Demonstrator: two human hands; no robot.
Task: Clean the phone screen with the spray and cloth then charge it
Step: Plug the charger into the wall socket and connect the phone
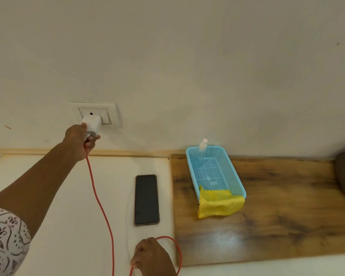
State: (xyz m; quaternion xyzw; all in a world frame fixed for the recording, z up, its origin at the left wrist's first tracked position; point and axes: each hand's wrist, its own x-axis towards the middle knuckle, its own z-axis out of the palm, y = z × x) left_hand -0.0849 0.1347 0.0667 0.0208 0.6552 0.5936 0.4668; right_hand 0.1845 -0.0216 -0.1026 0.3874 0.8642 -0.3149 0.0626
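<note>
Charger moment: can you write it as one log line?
left hand: holds charger at socket | right hand: grips cable | phone: unplugged

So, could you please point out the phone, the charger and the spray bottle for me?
phone (pixel 146 199): head view, middle of the dark screen.
charger (pixel 92 122): head view, white body at the wall socket.
spray bottle (pixel 200 154): head view, clear body leaning in the blue basket's far corner.

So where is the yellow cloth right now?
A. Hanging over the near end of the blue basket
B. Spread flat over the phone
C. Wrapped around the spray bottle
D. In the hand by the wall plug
A: the yellow cloth droops over the near end of the blue basket, apart from the phone, while the spray bottle stands bare at the far end.
</note>
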